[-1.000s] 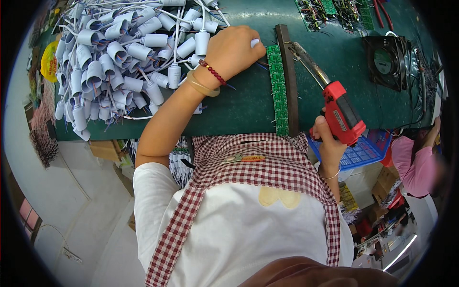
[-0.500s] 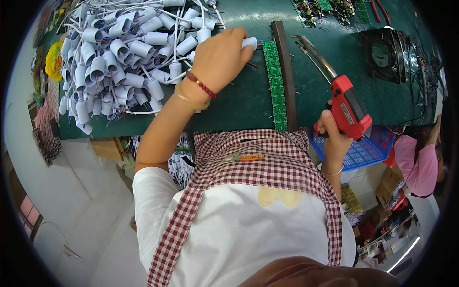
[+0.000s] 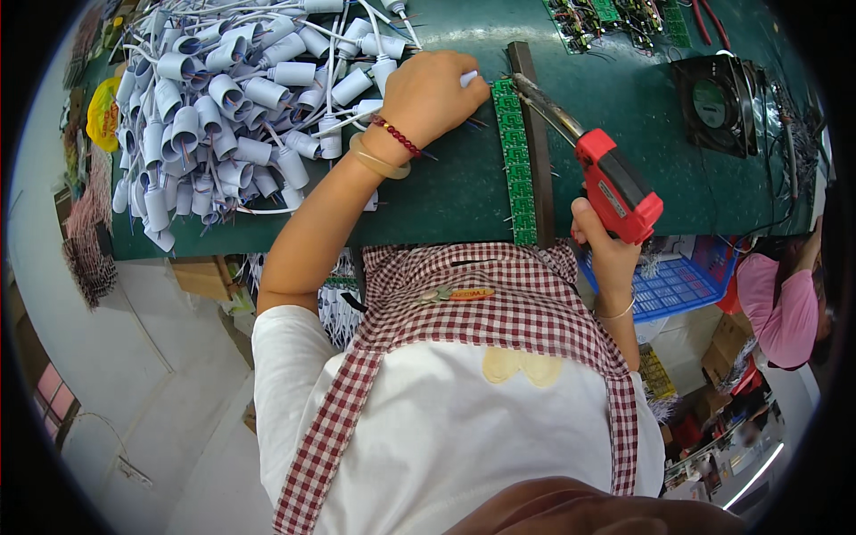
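Head view, looking down on green bench (image 3: 446, 192).

Left hand (image 3: 432, 94): curled, knuckles up, pinching a small white cylindrical part (image 3: 468, 78). Only the tip of that part visible, poking out past the fingertips toward the right; rest hidden inside the grip. Part tip held just beside the top end of the green circuit-board strip (image 3: 513, 156), touching or nearly so; cannot tell which. Red bead bracelet and pale bangle on the wrist.

Right hand (image 3: 608, 254): clenched around the handle of the red soldering gun (image 3: 617, 185), at the near edge of the bench. Metal barrel of gun angled up and left, tip close to the top of the dark wooden bar (image 3: 538, 152) that runs alongside the strip. Gun tip near the white part, slightly right of it; contact not discernible.

Strip and bar lying lengthwise, away from the body, between the two hands.

Left of left hand: large heap of white lamp sockets with wires (image 3: 223, 107), touching the wrist area. Far right: black square fan (image 3: 713, 102). Top edge: more green circuit boards (image 3: 615, 18). Below bench edge at right: blue plastic basket (image 3: 682, 285).
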The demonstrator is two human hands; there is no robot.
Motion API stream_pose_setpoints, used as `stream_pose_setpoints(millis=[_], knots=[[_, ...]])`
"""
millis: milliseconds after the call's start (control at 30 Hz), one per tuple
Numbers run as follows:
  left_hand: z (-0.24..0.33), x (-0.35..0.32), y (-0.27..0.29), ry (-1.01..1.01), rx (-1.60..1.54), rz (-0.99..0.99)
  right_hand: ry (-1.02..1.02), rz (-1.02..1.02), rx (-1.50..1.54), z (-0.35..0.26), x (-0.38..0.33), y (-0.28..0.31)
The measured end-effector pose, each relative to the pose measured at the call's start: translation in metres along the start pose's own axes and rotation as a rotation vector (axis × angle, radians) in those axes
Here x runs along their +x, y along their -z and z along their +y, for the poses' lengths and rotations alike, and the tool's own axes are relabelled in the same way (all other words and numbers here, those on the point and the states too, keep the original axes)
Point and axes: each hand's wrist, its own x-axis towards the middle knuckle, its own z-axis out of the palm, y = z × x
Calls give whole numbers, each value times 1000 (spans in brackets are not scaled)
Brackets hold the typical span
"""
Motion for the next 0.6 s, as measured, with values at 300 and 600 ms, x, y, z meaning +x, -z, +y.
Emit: stream_pose_setpoints(millis=[300, 600], knots=[[-3, 4, -2, -22, 40, 4, -31, -11, -71, 6, 6, -2], [-5, 6, 0, -64, 63, -26, -19, 73, -34, -15, -3, -6]])
